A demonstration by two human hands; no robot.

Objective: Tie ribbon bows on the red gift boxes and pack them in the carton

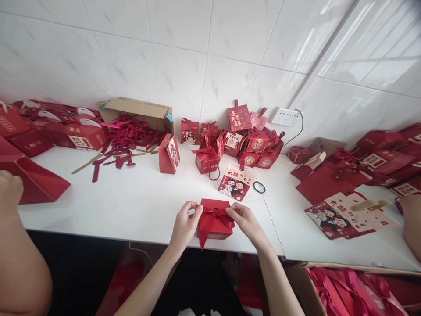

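Note:
A small red gift box (214,219) stands at the near edge of the white table (138,202), with a red ribbon bow (212,216) tied across its top. My left hand (184,223) pinches the bow's left loop. My right hand (242,218) pinches the right loop. One ribbon tail hangs down over the box's front. Both hands are closed on the ribbon.
A flat printed box blank (235,184) and a black hair tie (259,187) lie just behind the box. Finished red boxes (240,145) cluster at the wall. A cardboard box of red ribbons (134,127) sits back left. Other people's arms show at left (13,245) and right (411,219).

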